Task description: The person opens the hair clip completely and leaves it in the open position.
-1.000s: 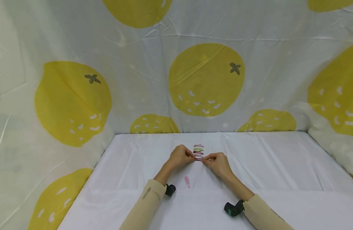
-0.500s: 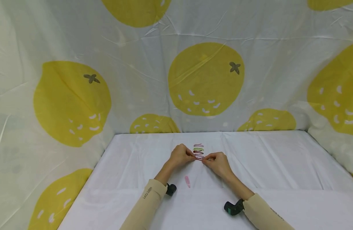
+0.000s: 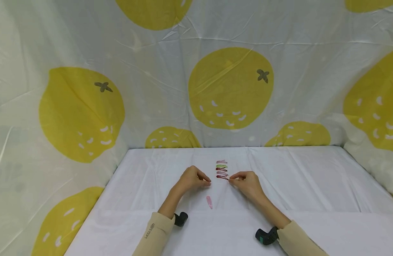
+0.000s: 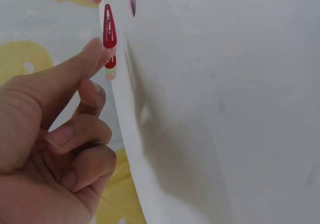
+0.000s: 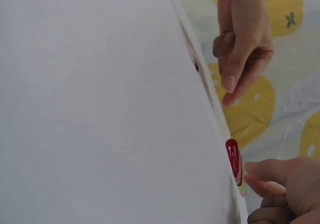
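Observation:
Several snap hair clips lie in a column on the white cloth in the head view: a pink clip farthest, then a green clip, a dark red clip, another pink one and, nearest, a red clip. My right hand is at the red clip's right end, thumb and forefinger close by it; the right wrist view shows a small gap from the red clip. Left of the column, my left hand holds nothing, its fingers loosely bent. A single pink clip lies nearer me.
White cloth covers the table. Behind it hangs a pale curtain with a yellow fruit print. Dark wrist cameras, one on the left wrist and one on the right wrist, stick out at the sleeves.
My left hand has let go of the red clip and moved left and nearer me. The right hand has shifted slightly right and nearer me. The red clip now lies at a slight slant.

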A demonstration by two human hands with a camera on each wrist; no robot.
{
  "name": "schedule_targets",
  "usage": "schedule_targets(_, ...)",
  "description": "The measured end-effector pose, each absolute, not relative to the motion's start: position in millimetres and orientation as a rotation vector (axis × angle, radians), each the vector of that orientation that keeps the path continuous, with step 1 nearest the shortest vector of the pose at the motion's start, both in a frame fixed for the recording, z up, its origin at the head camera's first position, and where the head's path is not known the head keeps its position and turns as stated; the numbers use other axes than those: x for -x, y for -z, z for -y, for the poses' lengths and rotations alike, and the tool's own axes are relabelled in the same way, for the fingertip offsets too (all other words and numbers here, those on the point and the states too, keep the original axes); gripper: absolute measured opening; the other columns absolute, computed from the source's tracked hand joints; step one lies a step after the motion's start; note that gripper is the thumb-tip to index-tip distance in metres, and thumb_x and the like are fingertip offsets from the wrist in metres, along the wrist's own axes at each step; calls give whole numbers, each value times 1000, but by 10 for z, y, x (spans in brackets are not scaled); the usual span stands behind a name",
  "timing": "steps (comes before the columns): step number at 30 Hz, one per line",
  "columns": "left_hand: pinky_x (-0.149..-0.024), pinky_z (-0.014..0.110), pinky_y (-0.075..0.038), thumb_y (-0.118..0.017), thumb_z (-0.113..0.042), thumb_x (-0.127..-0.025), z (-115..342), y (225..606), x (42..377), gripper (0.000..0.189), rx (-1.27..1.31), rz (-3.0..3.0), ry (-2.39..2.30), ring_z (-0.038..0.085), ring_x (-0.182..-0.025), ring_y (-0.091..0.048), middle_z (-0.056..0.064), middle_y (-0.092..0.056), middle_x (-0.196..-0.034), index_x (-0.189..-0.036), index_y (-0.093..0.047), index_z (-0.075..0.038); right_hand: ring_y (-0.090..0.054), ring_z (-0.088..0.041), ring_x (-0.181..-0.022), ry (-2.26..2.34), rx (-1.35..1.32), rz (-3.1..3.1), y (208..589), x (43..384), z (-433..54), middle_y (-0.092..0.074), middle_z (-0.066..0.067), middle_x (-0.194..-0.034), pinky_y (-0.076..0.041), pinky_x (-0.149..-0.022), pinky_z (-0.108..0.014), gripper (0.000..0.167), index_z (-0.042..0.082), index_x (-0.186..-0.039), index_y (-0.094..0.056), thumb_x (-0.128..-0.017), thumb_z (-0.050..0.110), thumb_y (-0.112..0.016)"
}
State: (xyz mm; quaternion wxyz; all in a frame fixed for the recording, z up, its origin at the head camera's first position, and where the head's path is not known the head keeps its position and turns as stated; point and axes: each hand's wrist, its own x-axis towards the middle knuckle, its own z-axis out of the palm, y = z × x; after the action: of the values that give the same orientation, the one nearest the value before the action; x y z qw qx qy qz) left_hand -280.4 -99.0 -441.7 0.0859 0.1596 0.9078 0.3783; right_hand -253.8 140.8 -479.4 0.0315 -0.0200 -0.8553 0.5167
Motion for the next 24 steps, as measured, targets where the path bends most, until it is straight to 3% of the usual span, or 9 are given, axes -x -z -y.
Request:
schedule_targets(10,-55,19,-35,-90,0,-73,1190,4458,2534,16,-606,-2455,-1210,6,-60,-46,-4,-55,-61,-87,-83,-4,-38,-4,-54,-1705,-190,2751,4779,2182,-1332,-42,7,-55,-31,-53,-19,5,10,-89,-83,-86,14,-82)
schedule_targets(16,-53,18,-34,-91,-1,-73,1179,4489,2511,13,-646,-2455,-1193,4,-57,-45,-5,-53,-58,-82,-82,-4,-37,-1,-52,-1724,-430,2767,4834,2069,-1224,-46,7,-56,-32,-52,-17,5,9,-89,-82,-86,10,-77)
schedule_targets(24,-52,19,-33,-91,-1,-73,1164,4507,2497,14,-695,-2431,-1199,4,-55,-43,-3,-51,-57,-81,-80,0,-32,-1,-51,-1676,-483,2774,4825,2026,-1188,-41,8,-54,-29,-51,-17,4,12,-87,-82,-86,12,-78)
